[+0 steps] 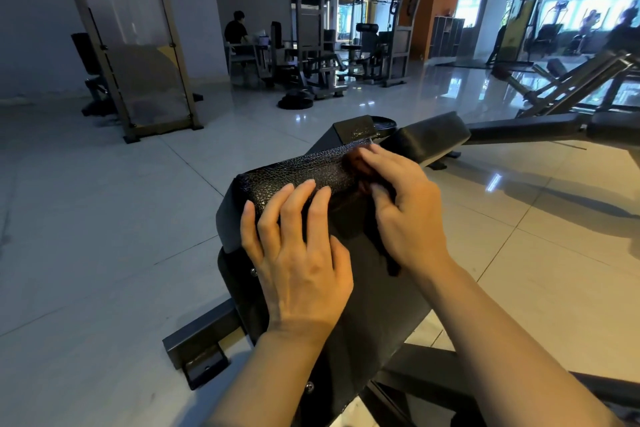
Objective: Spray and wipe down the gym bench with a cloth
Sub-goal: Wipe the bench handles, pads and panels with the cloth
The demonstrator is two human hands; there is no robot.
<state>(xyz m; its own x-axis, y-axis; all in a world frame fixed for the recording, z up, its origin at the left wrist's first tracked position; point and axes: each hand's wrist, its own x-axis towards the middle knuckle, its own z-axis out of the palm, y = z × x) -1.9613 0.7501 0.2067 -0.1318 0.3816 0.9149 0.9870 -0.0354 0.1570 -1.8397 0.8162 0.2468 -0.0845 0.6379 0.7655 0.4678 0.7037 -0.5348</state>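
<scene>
Resting flat on the black padded bench [298,173] at the centre of the frame, the left hand [298,260] has its fingers straight and spread, holding nothing. The right hand [401,208], just beside it to the right, has its fingers curled over a dark cloth [353,163] pressed onto the pad's cracked top; the cloth is blurred and mostly hidden under the fingers. The bench's metal frame [201,343] runs down to the tiled floor [104,218] at lower left. Beyond the pad, a second black pad [433,139] and a long dark bar [526,132] stretch toward the right edge. At upper left stands a weight machine with a clear shield [138,45]. Near the upper centre a seated person [237,31] is at a table among more gym machines [311,55], with weight plates [296,100] lying on the floor before them. Bright windows [571,7] fill the upper right.
</scene>
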